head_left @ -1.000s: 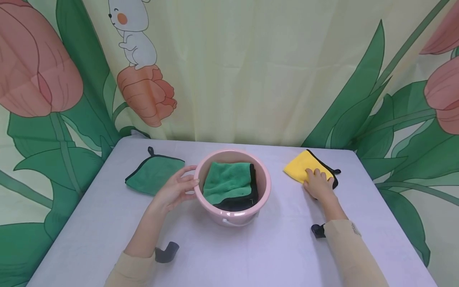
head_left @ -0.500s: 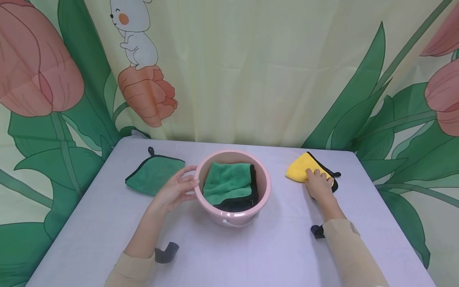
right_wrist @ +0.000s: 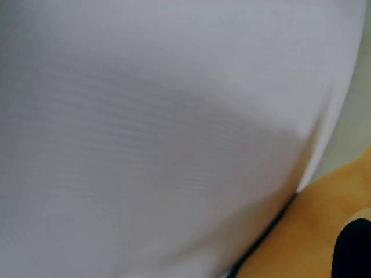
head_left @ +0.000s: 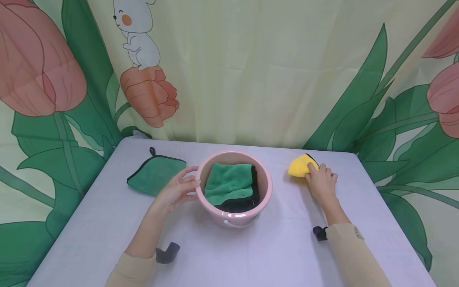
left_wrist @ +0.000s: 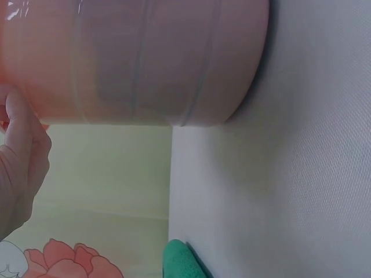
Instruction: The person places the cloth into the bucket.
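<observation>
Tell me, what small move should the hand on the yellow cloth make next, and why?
Probably lift the yellow cloth and carry it toward the pink bucket. The right hand has it bunched in its fingers, the left hand steadies the bucket's side, and a green cloth already lies inside.

Pink basin (head_left: 211, 207), green cloth (head_left: 229, 184) over apparently black, yellow cloth (head_left: 299, 166), floral curtain (head_left: 251, 71)

Beige long sleeves (head_left: 349, 255); dark wrist straps (head_left: 167, 252); bare hands

light: bright, even | shadows: soft | wrist views: blurred
</observation>
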The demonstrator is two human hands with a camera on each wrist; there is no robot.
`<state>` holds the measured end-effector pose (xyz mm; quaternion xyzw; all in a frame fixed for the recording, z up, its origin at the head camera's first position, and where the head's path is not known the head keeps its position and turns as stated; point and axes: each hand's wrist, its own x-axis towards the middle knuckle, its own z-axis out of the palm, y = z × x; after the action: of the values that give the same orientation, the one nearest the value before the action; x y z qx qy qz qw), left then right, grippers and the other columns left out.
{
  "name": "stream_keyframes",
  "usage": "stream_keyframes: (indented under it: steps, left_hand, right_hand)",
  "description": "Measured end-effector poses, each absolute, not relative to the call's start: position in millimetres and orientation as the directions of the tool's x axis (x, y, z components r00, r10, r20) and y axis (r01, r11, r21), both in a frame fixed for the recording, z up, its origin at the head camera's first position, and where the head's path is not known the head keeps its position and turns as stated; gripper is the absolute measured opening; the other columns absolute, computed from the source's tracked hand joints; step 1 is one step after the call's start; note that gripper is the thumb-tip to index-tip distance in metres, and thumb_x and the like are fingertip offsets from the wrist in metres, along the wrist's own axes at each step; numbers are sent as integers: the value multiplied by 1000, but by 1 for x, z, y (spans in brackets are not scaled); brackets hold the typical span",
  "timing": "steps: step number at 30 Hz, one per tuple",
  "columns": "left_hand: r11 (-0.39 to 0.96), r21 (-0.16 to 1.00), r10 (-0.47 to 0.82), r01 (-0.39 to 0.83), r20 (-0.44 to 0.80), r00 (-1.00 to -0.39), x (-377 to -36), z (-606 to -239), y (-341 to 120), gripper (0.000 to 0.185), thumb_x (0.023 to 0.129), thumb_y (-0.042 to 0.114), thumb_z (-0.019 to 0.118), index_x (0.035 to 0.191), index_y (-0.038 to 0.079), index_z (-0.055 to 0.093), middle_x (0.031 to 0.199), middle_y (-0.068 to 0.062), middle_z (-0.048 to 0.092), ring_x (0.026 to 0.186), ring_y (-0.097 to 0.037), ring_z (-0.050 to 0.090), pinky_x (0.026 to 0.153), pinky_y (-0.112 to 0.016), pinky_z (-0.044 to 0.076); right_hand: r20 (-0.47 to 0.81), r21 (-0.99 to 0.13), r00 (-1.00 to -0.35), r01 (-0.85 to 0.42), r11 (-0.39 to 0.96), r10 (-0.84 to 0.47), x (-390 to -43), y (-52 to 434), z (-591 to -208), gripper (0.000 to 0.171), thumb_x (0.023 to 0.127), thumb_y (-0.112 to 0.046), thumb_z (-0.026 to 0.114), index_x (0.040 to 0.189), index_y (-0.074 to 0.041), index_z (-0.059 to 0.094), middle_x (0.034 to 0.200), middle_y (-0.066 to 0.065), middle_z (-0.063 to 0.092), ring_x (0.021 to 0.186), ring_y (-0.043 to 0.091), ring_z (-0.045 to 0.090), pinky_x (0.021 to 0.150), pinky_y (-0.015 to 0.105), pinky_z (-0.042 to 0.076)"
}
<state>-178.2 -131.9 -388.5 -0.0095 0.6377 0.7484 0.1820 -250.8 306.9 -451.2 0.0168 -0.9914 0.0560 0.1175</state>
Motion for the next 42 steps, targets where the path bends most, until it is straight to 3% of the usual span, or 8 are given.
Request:
stream_keyframes:
  steps: [5,12,19,27,42]
  left_hand:
    - [-123,952,260,-282,-243,-934,-178,-389,-132,57,88,6,58,138,13,32,117,-18,55,95,-28,58,76,-36,53]
    - [-129,953,266,-275,-234,-935,-179,-390,-132,56,88,6,58,137,12,32,115,-17,56,94,-28,58,76,-35,54]
    - [-123,954,262,-275,-236,-936,-179,-391,-132,56,88,6,57,138,13,32,118,-19,54,96,-28,58,77,-36,53]
    - [-116,956,263,-271,-233,-936,-180,-391,-132,56,88,6,57,137,12,32,118,-20,54,97,-28,58,78,-37,53]
    - [-119,955,274,-273,-233,-933,-180,-392,-131,56,88,6,57,137,12,31,117,-19,53,96,-27,58,78,-37,53]
  right_hand:
    - [361,-86,-931,-94,992,-57,-248,294,-432,23,92,-16,48,113,-7,45,85,25,40,77,42,41,68,57,30]
    - [470,-31,-872,-173,985,-138,-243,272,-401,22,87,-12,54,108,-8,47,85,24,43,76,41,43,64,53,32]
    - [536,-12,-814,-272,962,-223,-229,238,-365,29,82,-12,64,108,-8,50,87,22,44,79,38,44,67,52,33]
    - [638,42,-695,-400,916,-332,-210,202,-340,34,75,-12,74,102,-7,54,84,21,48,76,37,47,69,51,37]
    - [658,151,-520,-618,772,-545,-190,151,-330,29,74,-7,70,98,-10,55,86,18,47,78,33,48,69,46,39]
